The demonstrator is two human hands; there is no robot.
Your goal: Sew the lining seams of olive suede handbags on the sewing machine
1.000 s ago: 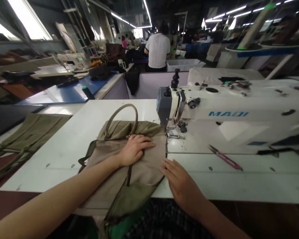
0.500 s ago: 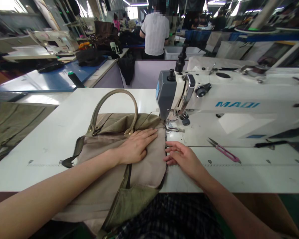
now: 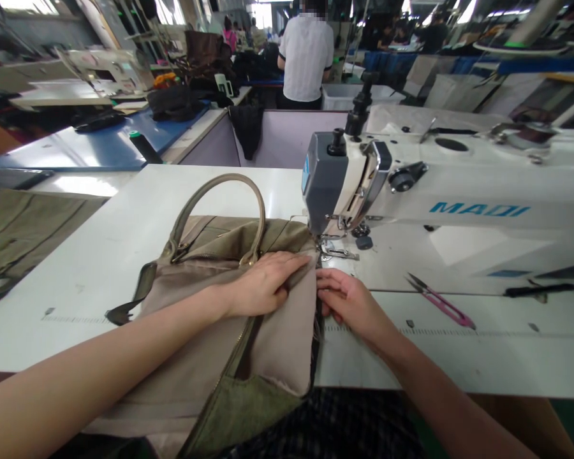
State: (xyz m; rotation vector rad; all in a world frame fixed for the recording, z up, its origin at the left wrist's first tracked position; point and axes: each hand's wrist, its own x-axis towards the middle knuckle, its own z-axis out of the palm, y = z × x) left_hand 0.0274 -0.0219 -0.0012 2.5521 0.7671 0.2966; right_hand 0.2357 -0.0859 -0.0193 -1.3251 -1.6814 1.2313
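Observation:
An olive-green handbag (image 3: 229, 233) with a beige lining (image 3: 287, 347) lies on the sewing table. Its right edge runs up to the needle area of a white sewing machine (image 3: 478, 191). My left hand (image 3: 263, 287) rests flat on the lining, fingers stretched toward the presser foot. At the bag's raw right edge, just below the needle, my right hand (image 3: 342, 296) pinches the fabric between thumb and fingers; the fingertips are partly hidden. One rolled handle (image 3: 220, 178) stands up behind my left hand. The bag's lower part hangs over the table's front edge.
Pink-handled thread snips (image 3: 442, 303) lie on the table to the right. Another olive fabric piece (image 3: 23, 236) is at the far left. A thread cone (image 3: 143, 148) lies beyond the table's back left corner. A person in a white shirt (image 3: 306, 57) stands farther back.
My right hand has closed in on the bag's edge, its fingers now gripping the fabric. My left hand has shifted slightly, its fingers drawn closer together. The view has moved a little.

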